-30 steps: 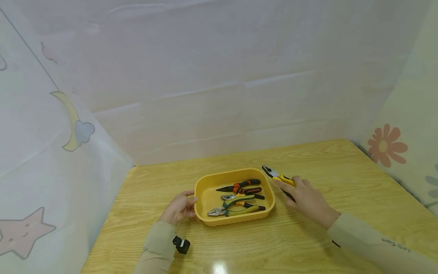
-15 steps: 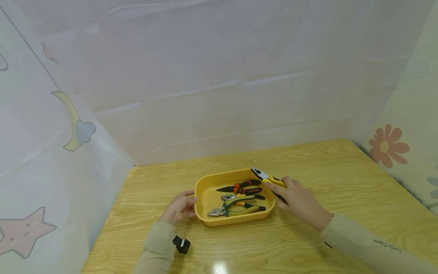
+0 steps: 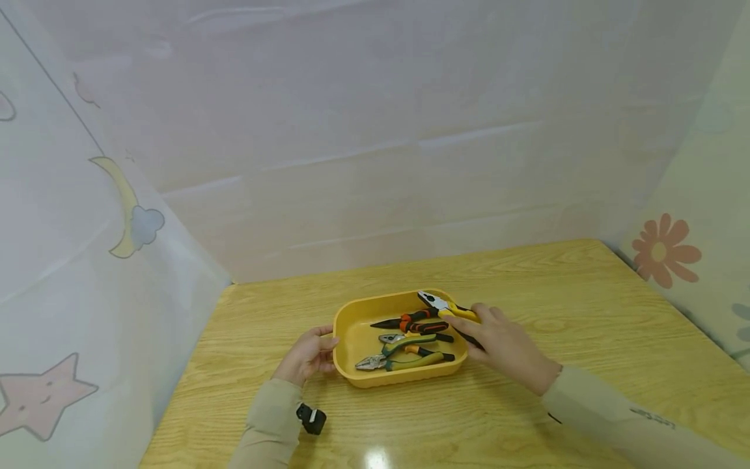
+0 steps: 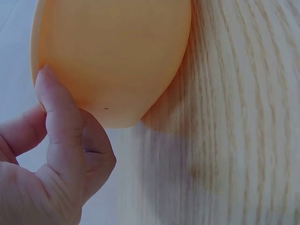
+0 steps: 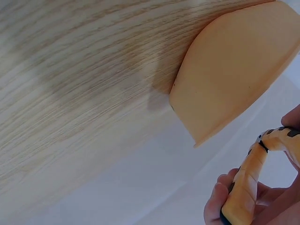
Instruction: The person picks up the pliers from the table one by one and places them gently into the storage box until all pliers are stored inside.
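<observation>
My left hand (image 3: 306, 357) pinches the left rim of a yellow plastic tray (image 3: 350, 332), thumb over the inside of the edge, as the left wrist view shows on the tray wall (image 4: 117, 47). Over the tray's right end, my right hand (image 3: 506, 348) holds combination pliers (image 3: 435, 301) by their yellow and black handles, jaws pointing up-left. Those handles, slightly spread, fill the lower right of the right wrist view. Inside the tray lie long-nose pliers (image 3: 405, 322) with red-black handles, pliers (image 3: 389, 338) with orange-black handles, and green-handled combination pliers (image 3: 370, 362) partly over them.
The tray stands on a wood-grain table (image 3: 281, 306). Pale sheeting (image 3: 375, 163) rises behind it, and printed walls close in on both sides. A small black device (image 3: 312, 419) is strapped at the left wrist.
My right hand has moved left with the combination pliers, from beside the tray to over its right end. The left hand and tray have stayed in place.
</observation>
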Demonstrator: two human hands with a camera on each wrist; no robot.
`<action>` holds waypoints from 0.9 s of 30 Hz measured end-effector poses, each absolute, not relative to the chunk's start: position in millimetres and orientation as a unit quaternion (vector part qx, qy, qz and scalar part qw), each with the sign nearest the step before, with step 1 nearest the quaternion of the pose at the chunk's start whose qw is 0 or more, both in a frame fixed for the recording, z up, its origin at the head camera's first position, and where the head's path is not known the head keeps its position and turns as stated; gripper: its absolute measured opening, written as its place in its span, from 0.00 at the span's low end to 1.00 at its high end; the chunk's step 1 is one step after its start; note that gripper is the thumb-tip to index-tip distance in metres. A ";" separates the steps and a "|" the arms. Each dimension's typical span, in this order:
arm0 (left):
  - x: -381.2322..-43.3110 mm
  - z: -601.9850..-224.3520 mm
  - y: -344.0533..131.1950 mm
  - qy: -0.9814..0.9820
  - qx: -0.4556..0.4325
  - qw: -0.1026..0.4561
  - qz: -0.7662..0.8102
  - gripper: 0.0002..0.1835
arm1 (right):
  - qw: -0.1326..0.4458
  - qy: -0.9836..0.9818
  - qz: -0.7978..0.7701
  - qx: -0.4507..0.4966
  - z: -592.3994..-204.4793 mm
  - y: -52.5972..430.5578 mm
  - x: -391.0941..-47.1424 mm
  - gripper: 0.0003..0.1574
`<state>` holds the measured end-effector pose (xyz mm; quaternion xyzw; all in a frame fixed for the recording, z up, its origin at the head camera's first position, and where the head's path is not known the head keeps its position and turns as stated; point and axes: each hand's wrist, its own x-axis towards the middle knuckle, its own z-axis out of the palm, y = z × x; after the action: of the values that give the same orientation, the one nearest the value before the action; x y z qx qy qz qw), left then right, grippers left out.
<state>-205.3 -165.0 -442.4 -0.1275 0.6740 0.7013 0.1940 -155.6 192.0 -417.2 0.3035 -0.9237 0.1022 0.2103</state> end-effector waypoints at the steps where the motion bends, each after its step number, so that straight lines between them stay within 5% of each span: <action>1: -205.0 -442.4 -165.1 0.674 -0.128 0.195 0.701 0.21 | 0.208 -0.923 0.103 0.306 -417.7 191.2 -156.0 0.32; 27: -202.4 -443.2 -166.4 0.676 -0.139 0.199 0.695 0.22 | 0.173 -0.913 0.076 0.361 -423.4 167.7 -166.8 0.30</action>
<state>-202.4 -166.4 -443.2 -0.1389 0.6763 0.6954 0.1994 -166.8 167.7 -423.4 0.3608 -0.9133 0.0758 0.1733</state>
